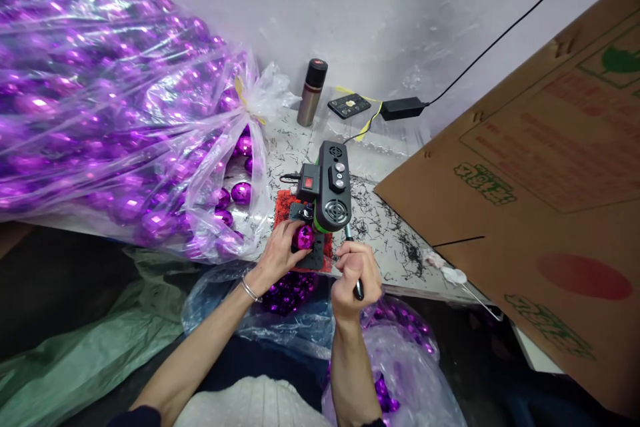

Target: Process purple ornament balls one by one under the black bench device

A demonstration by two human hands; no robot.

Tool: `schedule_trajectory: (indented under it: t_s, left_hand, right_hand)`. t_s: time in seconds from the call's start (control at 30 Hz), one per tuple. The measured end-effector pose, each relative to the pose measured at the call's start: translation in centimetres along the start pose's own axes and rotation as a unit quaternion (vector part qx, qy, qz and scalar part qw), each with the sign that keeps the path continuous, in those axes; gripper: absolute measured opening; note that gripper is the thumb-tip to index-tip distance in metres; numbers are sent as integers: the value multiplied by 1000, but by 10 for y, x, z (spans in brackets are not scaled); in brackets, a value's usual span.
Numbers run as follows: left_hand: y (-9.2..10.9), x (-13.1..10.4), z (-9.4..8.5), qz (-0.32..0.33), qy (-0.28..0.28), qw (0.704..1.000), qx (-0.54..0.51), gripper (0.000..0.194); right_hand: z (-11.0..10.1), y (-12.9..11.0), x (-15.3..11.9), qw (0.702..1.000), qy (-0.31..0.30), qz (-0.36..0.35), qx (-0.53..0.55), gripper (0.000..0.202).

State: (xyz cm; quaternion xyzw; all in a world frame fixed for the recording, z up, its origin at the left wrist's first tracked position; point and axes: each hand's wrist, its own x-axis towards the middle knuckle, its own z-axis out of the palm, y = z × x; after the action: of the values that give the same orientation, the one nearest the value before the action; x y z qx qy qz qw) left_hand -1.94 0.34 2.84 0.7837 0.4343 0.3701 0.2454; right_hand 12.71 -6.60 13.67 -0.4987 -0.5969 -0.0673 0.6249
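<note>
In the head view, the black machine (335, 187) stands on the counter (400, 260). A shiny purple ball (305, 237) is just beside the machine's near end, on its left; whether they touch, I cannot tell. The left hand (280, 248) holds this ball, its thumb at the near side and its other fingers curled around the left and far side. The right hand (359, 273), to the near right of the machine, has its fingers closed around a black handle (359, 289). Left of the machine, a clear bag (215, 120) holds many more purple balls.
</note>
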Motion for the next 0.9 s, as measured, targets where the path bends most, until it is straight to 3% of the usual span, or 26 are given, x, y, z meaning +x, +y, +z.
schedule_trajectory:
  t_s: [0.27, 0.57, 0.9]
  left_hand:
    - [-4, 1, 13, -10, 11, 1000, 4, 68]
    - [-7, -4, 26, -12, 18, 1000, -9, 61]
    - [-5, -4, 26, -5, 34, 999, -6, 58]
  right_hand:
    - [0, -2, 0, 1000, -3, 1, -5, 34]
    - [1, -2, -4, 1000, 5, 2, -3, 35]
    - [16, 22, -33, 998, 48, -29, 8, 40]
